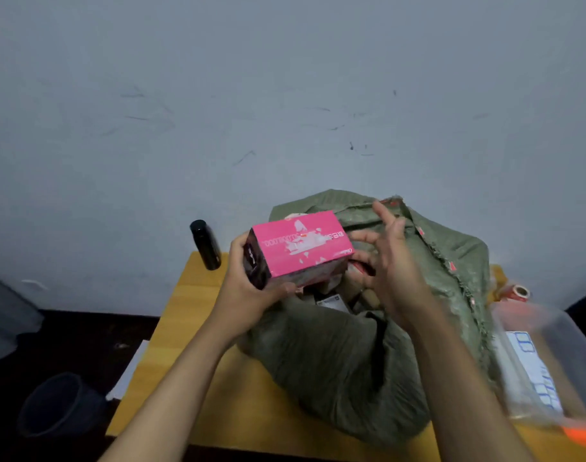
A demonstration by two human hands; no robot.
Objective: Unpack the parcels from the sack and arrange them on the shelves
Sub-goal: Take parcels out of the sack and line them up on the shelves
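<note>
Dim, flat indoor light; soft picture with wide-angle bending.

No hard shadows or glare show; the light source cannot be told. The right hand (385, 258) is smeared by motion, and the clear tub (551, 355) to its right is blurrier still. The pink box (301, 248) in the left hand (248, 285) reads sharper. Floor left of the hands sinks into near-black.

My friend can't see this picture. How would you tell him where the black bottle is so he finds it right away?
Find the yellow table with the big green sack on it. Look at the table's far left corner, by the grey wall: the black bottle stands there, left of the pink box that the left hand holds. It is the only dark, tall, round thing on the table.
</note>
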